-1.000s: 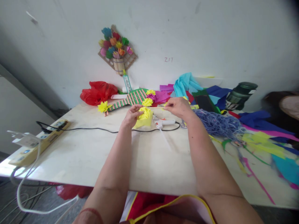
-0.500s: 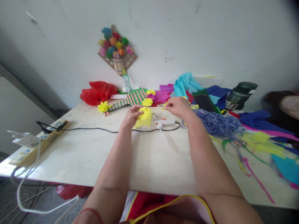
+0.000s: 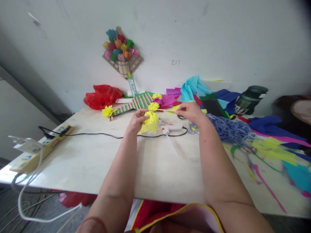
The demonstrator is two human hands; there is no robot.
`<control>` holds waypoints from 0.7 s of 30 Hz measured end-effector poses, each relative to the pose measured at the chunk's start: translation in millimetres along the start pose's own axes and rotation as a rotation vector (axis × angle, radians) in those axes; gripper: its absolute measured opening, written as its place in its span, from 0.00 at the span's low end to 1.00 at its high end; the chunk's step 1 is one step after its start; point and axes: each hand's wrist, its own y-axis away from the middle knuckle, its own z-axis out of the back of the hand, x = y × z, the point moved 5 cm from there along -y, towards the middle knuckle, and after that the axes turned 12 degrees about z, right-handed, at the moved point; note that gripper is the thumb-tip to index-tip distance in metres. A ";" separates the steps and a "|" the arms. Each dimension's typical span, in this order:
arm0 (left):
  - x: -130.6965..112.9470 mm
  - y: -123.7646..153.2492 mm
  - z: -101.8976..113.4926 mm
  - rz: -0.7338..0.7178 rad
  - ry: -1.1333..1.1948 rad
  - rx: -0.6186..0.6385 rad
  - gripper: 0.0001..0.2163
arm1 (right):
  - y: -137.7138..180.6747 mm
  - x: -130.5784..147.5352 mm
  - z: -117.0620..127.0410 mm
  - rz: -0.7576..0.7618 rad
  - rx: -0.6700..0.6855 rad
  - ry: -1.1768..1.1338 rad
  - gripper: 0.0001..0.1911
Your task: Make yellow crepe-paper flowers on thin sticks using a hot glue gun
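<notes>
My left hand [image 3: 139, 120] is closed in a pinch on a bunched piece of yellow crepe paper [image 3: 150, 124], gathered at the top and flaring below. To its right my right hand [image 3: 190, 111] pinches a thin pale strand [image 3: 167, 111], which runs level towards the yellow paper; whether it is string or stick I cannot tell. Below and between the hands a white hot glue gun [image 3: 171, 128] lies on the table. Just behind them is a green, striped, lute-shaped craft piece [image 3: 139, 102] with yellow and purple paper flowers [image 3: 153, 106].
A power strip [image 3: 41, 145] with plugs and cables lies at the table's left side. Tangled blue-violet string [image 3: 228, 129], crepe paper scraps [image 3: 274, 150] and a dark green bottle [image 3: 251, 98] are on the right. A red plastic bag [image 3: 103, 96] sits against the wall.
My right hand has moved slightly to the right, away from my left hand, and more of the strand shows between them. My left hand keeps its hold on the yellow paper.
</notes>
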 end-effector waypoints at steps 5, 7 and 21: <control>-2.0 0.8 -4.7 -0.015 -0.015 0.037 0.15 | 6.4 -34.5 -24.3 -0.211 0.123 0.246 0.09; -2.1 0.9 -6.8 -0.018 -0.024 0.059 0.15 | 11.2 -46.0 -37.3 -0.299 0.213 0.297 0.09; -5.9 8.0 -21.4 -0.036 -0.203 0.090 0.15 | -1.8 -16.3 -32.8 -0.162 -0.016 -0.014 0.14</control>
